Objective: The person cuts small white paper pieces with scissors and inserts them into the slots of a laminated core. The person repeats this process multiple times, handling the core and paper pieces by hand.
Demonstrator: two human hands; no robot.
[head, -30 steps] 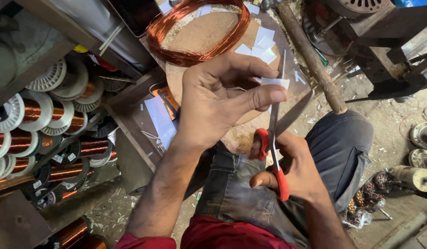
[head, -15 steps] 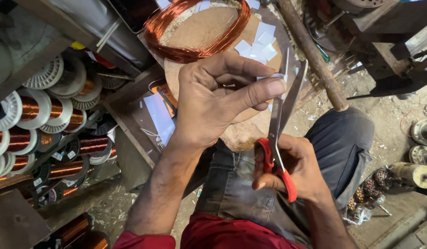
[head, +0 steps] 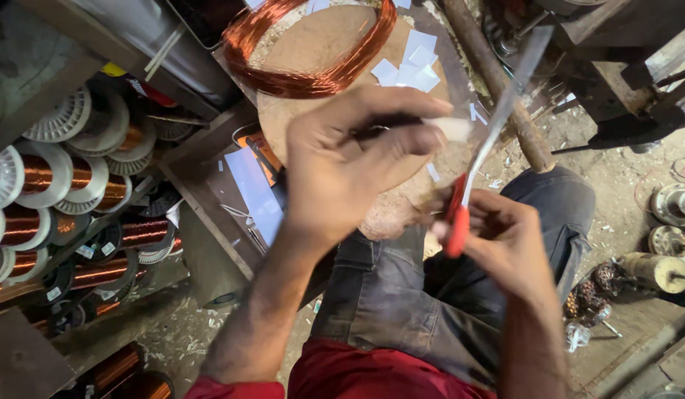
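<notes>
With the left hand [head: 342, 177] pinching a small white paper strip [head: 453, 127] above the round wooden block [head: 320, 52], the right hand [head: 505, 236] grips red-handled scissors [head: 475, 162], blades parted beside it; feeding the strip squarely between them should keep the cut clean.

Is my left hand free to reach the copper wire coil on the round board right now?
Probably not freely: the left hand pinches a small white paper piece beside the scissors. The path to the copper wire coil looks unobstructed, though.
</notes>
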